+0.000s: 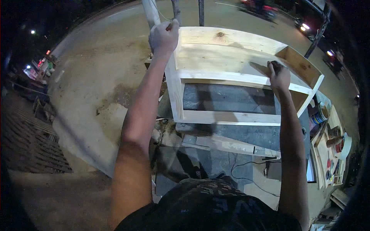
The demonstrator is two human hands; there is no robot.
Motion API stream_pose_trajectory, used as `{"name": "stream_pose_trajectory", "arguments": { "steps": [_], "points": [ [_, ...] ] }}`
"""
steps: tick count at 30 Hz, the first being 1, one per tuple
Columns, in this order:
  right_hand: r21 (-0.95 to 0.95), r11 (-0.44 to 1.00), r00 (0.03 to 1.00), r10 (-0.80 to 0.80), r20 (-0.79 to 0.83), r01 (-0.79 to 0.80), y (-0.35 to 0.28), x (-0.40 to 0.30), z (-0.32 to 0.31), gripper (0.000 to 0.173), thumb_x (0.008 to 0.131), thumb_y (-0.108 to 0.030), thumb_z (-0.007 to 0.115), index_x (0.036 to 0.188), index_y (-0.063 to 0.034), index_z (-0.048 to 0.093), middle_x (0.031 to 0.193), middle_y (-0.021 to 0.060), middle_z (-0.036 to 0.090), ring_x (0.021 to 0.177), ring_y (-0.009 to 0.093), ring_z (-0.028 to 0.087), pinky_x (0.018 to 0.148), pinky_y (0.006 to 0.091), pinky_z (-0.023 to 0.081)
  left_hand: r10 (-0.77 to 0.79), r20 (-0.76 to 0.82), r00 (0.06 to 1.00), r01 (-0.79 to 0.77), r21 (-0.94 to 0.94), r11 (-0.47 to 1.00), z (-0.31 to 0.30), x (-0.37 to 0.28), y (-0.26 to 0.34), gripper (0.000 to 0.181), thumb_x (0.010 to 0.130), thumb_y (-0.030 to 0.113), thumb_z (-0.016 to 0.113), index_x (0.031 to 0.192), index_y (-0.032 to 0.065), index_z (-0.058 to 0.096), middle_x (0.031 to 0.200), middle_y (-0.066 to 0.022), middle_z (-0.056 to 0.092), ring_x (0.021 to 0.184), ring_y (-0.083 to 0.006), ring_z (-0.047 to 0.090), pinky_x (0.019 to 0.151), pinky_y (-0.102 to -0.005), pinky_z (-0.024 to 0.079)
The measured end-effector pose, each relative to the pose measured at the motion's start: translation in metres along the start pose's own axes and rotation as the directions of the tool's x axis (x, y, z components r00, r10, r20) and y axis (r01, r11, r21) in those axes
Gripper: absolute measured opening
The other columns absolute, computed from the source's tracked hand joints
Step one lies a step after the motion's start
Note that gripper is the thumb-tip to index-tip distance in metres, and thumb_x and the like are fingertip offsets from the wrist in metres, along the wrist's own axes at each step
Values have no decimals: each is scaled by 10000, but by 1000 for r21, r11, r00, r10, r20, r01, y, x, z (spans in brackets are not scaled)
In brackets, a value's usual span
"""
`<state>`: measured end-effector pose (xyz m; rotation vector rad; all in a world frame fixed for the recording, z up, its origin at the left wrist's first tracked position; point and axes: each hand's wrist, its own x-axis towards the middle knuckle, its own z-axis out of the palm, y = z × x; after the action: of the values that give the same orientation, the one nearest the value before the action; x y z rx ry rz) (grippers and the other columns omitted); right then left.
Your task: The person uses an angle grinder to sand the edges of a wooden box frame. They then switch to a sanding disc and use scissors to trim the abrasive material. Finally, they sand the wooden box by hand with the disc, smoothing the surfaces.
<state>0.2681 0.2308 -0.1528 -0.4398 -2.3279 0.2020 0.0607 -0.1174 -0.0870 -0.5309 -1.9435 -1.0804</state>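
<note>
A bare pale wooden frame with a shelf board (211, 75) rests before me on a dark-topped bench (231, 132). My left hand (164, 39) is curled at the frame's upper left corner. A thin cord (161, 15) runs near its fingers, and whether it grips the corner or the cord is unclear. My right hand (280, 76), fingers curled, is at the front edge of the shelf board, towards the right end. A dark patch shows inside its fingers, either shadow or a small object. Its shadow falls on the board behind.
To the right stand a paint can (320, 112) and a wooden tray (318, 161) with small items. A black cable (240, 166) crosses the floor near my body. Posts (201, 13) rise behind the frame. Motorbikes (260, 10) are on the road beyond.
</note>
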Motion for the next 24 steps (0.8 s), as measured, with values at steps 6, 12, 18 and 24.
{"name": "stream_pose_trajectory", "arguments": {
  "steps": [6,12,18,24],
  "points": [
    [29,999,999,-44,-15,45,4,11,1,356,919,-386,567,910,-57,702,803,220,666,780,414,648,703,458,509,47,-152,987,-52,-27,998,15,7,-10,397,915,355,556,741,9,644,723,-176,636,731,-404,622,681,-497,487],
    [11,997,995,-71,64,70,5,25,1,351,904,-391,580,923,-67,715,821,207,682,814,392,670,743,453,517,252,-292,922,-250,45,967,20,6,-15,308,940,313,519,847,41,628,918,-159,612,869,-379,593,740,-491,473],
    [-4,999,960,36,278,-36,1,42,3,413,895,-431,566,972,-54,716,933,212,692,901,391,668,821,471,515,333,-271,903,-289,188,939,28,-16,-24,270,951,316,507,1010,72,606,1094,-154,573,1005,-372,543,858,-494,438],
    [-62,996,955,-48,291,69,4,54,5,485,897,-491,541,1016,-54,715,1019,199,692,979,398,651,884,478,503,314,-195,929,-269,224,937,35,-45,-33,351,993,298,465,1224,52,563,1236,-186,547,1152,-372,512,981,-466,399]
  ]
}}
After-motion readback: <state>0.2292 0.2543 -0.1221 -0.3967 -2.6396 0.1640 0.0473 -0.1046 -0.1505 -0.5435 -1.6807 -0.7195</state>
